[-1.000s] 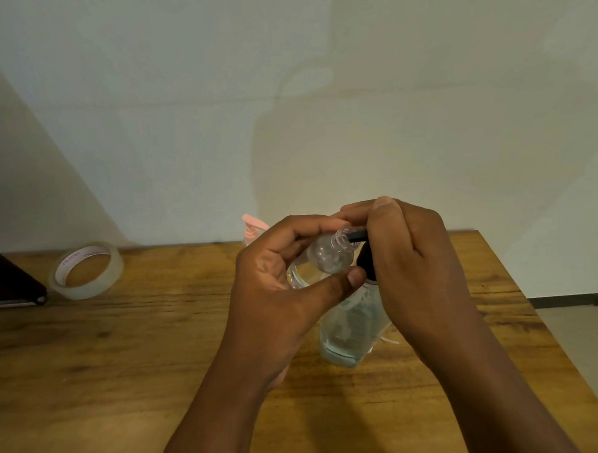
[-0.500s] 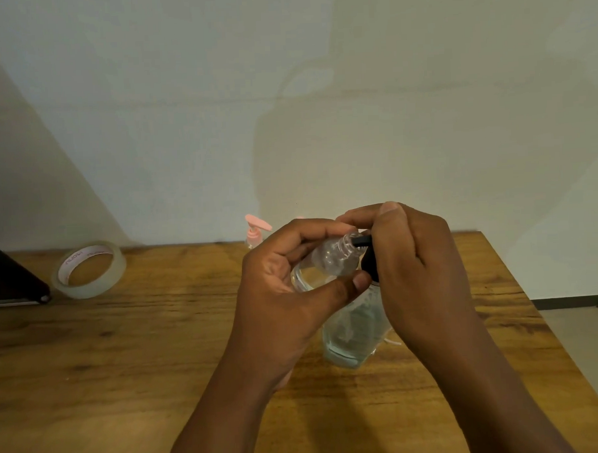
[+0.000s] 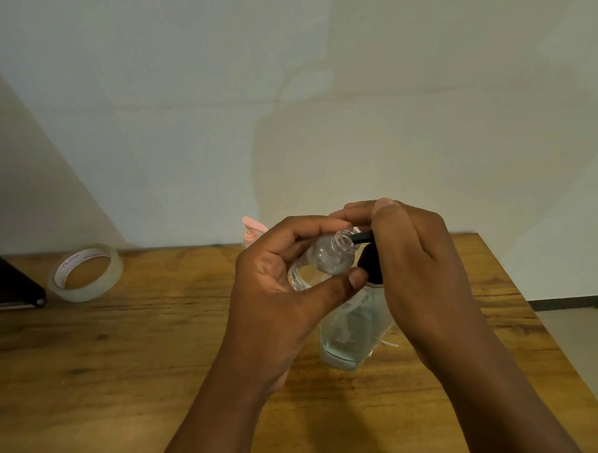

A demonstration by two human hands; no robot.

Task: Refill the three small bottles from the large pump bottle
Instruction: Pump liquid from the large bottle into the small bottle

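Note:
A large clear pump bottle [image 3: 355,330] with a black pump head [image 3: 370,264] stands on the wooden table [image 3: 125,353], holding a little clear liquid. My left hand [image 3: 276,295] grips a small clear bottle [image 3: 329,255], tilted with its open threaded mouth at the black spout. My right hand [image 3: 416,265] lies over the pump head, fingers curled round it. Behind my left hand a small bottle with a pink pump [image 3: 251,230] shows its top only. A third small bottle is not visible.
A roll of clear tape [image 3: 85,273] lies at the back left of the table. A dark flat object [image 3: 9,287] sits at the left edge. The table's right edge drops to the floor [image 3: 586,333]. A pale wall stands behind.
Both hands and the small bottle have shifted only slightly. The small bottle's mouth stays at the spout and my right hand stays on the pump head.

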